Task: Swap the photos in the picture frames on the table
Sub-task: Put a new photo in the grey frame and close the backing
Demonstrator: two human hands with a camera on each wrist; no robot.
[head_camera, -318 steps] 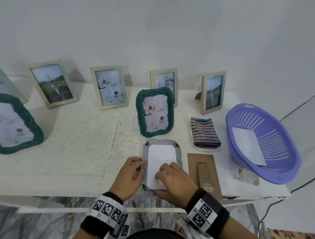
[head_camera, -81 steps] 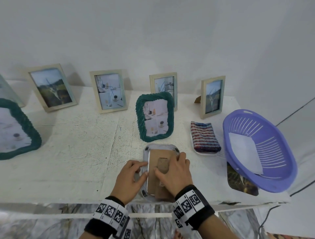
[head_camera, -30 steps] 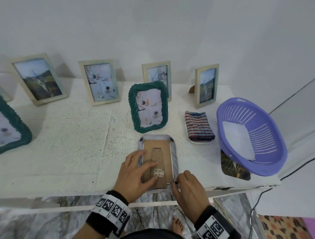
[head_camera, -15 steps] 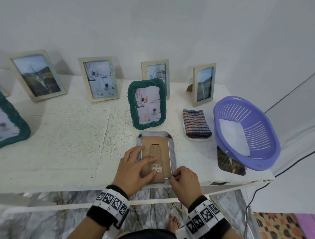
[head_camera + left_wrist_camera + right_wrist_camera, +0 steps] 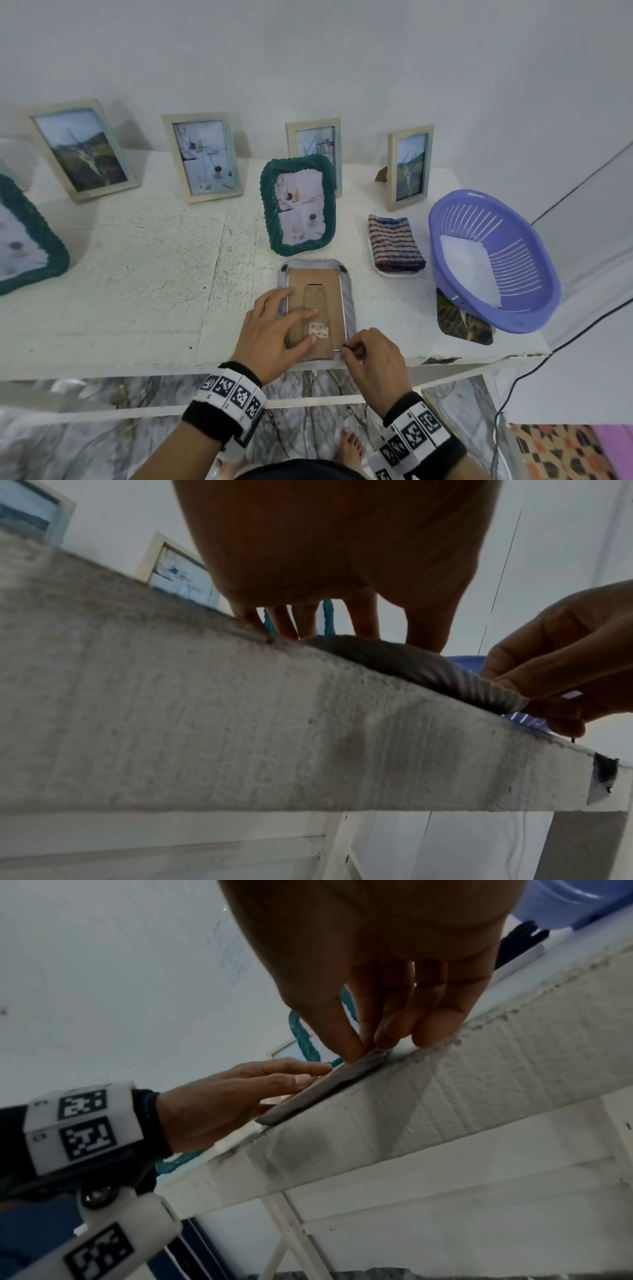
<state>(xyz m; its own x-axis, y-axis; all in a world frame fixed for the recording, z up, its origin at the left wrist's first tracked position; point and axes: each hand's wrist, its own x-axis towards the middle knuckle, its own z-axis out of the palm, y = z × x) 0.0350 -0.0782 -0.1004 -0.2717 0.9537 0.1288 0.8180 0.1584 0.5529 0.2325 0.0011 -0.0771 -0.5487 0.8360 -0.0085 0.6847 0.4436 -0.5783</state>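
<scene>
A grey ribbed frame (image 5: 348,301) lies face down at the table's near edge, its brown cardboard back (image 5: 317,294) with a folded stand facing up. My left hand (image 5: 274,329) lies flat on the cardboard with straight fingers and presses it down. My right hand (image 5: 352,347) pinches a small dark tab at the frame's near right corner; the right wrist view shows thumb and fingertips (image 5: 363,1045) meeting at the frame's edge (image 5: 325,1088). A green rope frame (image 5: 298,205) with a cup photo stands just behind.
Several pale frames (image 5: 203,157) stand along the wall, and another green frame (image 5: 30,240) is at far left. A folded striped cloth (image 5: 395,245) and a purple basket (image 5: 493,260) holding white paper sit right. A loose dark photo (image 5: 462,322) lies under the basket's rim.
Since ten seconds ago the cardboard back has been laid over the white photo in the grey frame. In the last second my right hand stays pinching at the near right corner; the left keeps pressing.
</scene>
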